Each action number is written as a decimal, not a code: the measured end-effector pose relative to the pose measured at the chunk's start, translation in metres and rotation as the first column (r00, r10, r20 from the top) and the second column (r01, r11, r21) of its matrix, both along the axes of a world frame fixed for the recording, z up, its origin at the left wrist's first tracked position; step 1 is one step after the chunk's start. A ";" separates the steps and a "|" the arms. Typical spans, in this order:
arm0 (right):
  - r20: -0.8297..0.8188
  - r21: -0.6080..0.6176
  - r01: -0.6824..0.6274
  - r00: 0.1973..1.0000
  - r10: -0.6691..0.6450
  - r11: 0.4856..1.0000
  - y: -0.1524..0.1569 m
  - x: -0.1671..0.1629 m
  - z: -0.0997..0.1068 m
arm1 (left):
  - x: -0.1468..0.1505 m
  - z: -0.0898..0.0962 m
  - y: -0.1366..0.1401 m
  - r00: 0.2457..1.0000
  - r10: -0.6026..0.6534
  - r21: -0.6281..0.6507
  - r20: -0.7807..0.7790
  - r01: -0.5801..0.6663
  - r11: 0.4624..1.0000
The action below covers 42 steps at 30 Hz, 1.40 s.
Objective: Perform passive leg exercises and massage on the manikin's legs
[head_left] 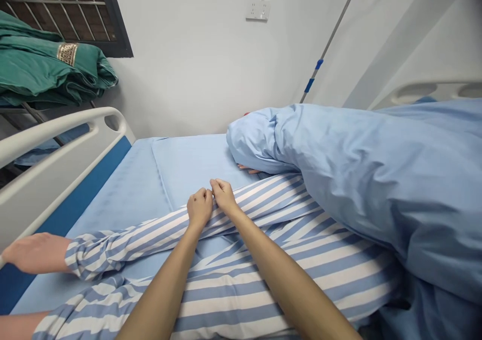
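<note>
Blue-and-white striped trousers (pixel 241 290) cover two outstretched legs lying on the bed. Over the far trouser leg, around its middle, my left hand (pixel 199 207) is closed, knuckles up. Beside it my right hand (pixel 223 194) is also closed, its thumb side nearly touching the left one. The undersides of both hands are hidden, so I cannot tell if cloth is pinched in them. A bare foot (pixel 35 252) sticks out of the far trouser cuff. A light blue quilt (pixel 346 174) covers the upper part of the body, with fingertips (pixel 248 169) peeking from under its edge.
The bed sheet (pixel 188 159) is pale blue. A white and blue footboard (pixel 75 144) stands at the left, with folded green cloth (pixel 48 69) beyond it. Behind the bed are a metal pole (pixel 331 38) and a wall socket (pixel 258 10).
</note>
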State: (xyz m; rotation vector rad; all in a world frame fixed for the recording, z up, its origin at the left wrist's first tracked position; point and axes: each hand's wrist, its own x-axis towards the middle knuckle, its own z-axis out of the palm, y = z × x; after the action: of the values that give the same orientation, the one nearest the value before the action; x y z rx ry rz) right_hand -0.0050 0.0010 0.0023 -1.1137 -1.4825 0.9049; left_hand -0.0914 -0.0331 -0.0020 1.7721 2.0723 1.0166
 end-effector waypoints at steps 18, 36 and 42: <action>0.083 0.085 0.098 0.991 -0.105 0.992 0.010 0.064 0.005 | 0.007 0.004 0.002 0.997 0.007 0.021 0.074 -0.008 1.000; -0.129 -0.004 0.118 0.985 -0.117 0.993 0.023 0.069 0.003 | 0.083 0.002 0.024 0.988 -0.019 0.070 0.155 0.008 0.998; 0.220 0.092 0.047 0.973 -0.066 0.995 0.020 0.086 0.040 | 0.084 0.008 0.023 0.992 -0.003 0.037 0.125 -0.002 0.999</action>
State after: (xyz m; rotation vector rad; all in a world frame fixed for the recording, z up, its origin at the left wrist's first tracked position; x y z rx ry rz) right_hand 0.0813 0.0215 0.0418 -1.2181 -1.6471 0.6868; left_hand -0.0076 -0.0104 0.0058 1.6800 1.9897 1.1426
